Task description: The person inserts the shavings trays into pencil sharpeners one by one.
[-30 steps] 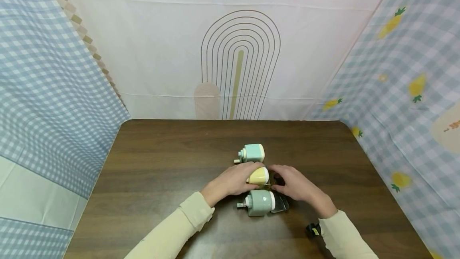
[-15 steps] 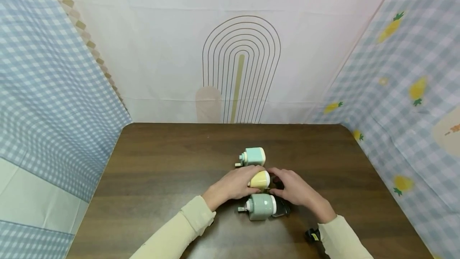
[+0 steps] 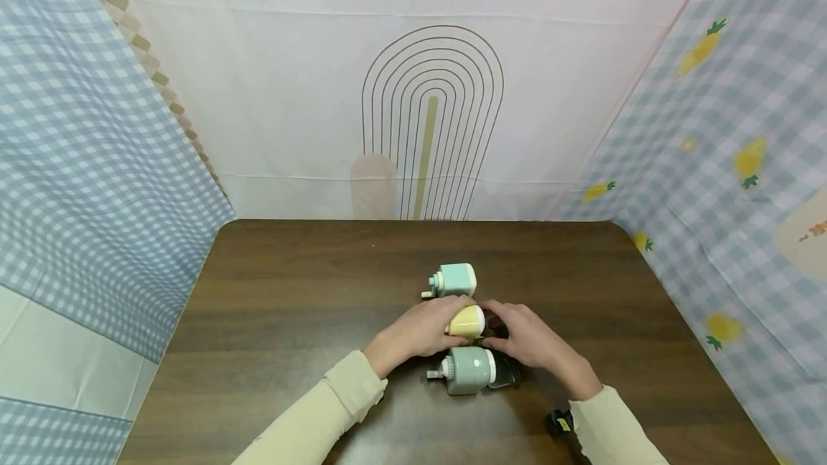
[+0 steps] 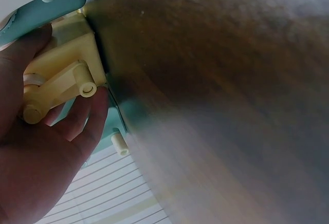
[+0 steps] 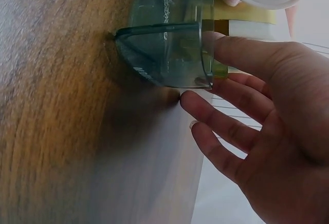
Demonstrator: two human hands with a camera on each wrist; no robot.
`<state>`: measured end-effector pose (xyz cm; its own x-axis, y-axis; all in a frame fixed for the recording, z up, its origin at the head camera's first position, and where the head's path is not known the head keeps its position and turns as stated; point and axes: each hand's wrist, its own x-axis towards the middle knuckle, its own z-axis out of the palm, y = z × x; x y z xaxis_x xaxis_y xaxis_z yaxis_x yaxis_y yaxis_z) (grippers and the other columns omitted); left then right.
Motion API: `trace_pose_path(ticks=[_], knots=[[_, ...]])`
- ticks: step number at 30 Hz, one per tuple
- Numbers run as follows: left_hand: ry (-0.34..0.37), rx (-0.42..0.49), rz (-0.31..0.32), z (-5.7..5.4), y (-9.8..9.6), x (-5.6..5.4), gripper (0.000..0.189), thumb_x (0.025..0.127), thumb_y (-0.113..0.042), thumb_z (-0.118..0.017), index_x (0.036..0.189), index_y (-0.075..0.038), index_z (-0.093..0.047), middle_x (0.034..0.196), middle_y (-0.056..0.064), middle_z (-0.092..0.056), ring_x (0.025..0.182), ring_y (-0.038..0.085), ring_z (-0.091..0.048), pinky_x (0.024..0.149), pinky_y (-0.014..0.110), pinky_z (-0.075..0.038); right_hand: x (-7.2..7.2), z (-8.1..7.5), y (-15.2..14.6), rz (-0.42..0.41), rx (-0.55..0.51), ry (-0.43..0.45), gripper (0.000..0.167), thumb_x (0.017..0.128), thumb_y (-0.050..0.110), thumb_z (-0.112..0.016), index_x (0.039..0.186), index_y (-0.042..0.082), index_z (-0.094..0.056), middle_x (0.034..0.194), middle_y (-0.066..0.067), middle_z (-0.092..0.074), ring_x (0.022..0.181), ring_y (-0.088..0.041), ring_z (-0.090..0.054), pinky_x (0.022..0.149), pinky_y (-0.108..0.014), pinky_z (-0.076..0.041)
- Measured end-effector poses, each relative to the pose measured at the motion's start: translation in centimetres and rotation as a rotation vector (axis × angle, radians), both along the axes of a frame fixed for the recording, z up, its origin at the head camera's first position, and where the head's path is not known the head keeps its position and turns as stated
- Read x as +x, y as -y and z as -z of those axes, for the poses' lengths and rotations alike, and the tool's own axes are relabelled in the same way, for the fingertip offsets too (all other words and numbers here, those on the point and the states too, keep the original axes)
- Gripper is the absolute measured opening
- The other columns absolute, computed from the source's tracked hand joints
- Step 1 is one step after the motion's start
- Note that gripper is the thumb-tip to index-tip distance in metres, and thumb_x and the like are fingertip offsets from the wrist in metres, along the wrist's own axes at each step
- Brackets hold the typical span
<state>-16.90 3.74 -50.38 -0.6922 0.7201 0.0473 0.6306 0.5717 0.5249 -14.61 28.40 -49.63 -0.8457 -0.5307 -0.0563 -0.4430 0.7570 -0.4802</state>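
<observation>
My left hand (image 3: 423, 326) grips a yellow hand-crank pencil sharpener (image 3: 466, 322) lying on the table; its crank (image 4: 57, 88) shows in the left wrist view. At its right end, my right hand (image 3: 530, 336) pinches a yellowish see-through shavings drawer (image 5: 221, 70) between thumb and fingers, partly hidden behind another drawer. Nearer me lies a grey-green sharpener (image 3: 469, 371) with its dark see-through drawer (image 3: 505, 373) sticking out to the right. Just beyond the left hand is a turquoise sharpener (image 3: 457, 278), its crank to the left.
All three sharpeners lie close together on the brown wooden table (image 3: 310, 264). A small black object (image 3: 559, 422) with a yellow mark is beside the right sleeve. A white patterned cloth (image 3: 291, 106) hangs behind the table, with checked cloths at both sides.
The head view shifts slightly. Both hands stay at the yellow sharpener, and no sharpener visibly moves on the table.
</observation>
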Motion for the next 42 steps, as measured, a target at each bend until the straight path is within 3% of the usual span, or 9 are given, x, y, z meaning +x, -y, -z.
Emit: trace_pose_path(ticks=[42], knots=[[0.003,-0.010,-0.006,0.0,-0.1,-0.2,0.053,0.096,-0.036,-0.081,0.141,-0.024,-0.056,0.120,-0.006,-0.064,0.101,0.008,-0.059,0.085,0.032,-0.054,-0.2,0.3,1.2,-0.011,-0.032,-0.027,0.061,0.091,0.017,-0.087,0.143,0.003,-0.058,0.111,0.001,-0.072,0.091,-0.009,-0.068,0.076,-0.031,-0.058]])
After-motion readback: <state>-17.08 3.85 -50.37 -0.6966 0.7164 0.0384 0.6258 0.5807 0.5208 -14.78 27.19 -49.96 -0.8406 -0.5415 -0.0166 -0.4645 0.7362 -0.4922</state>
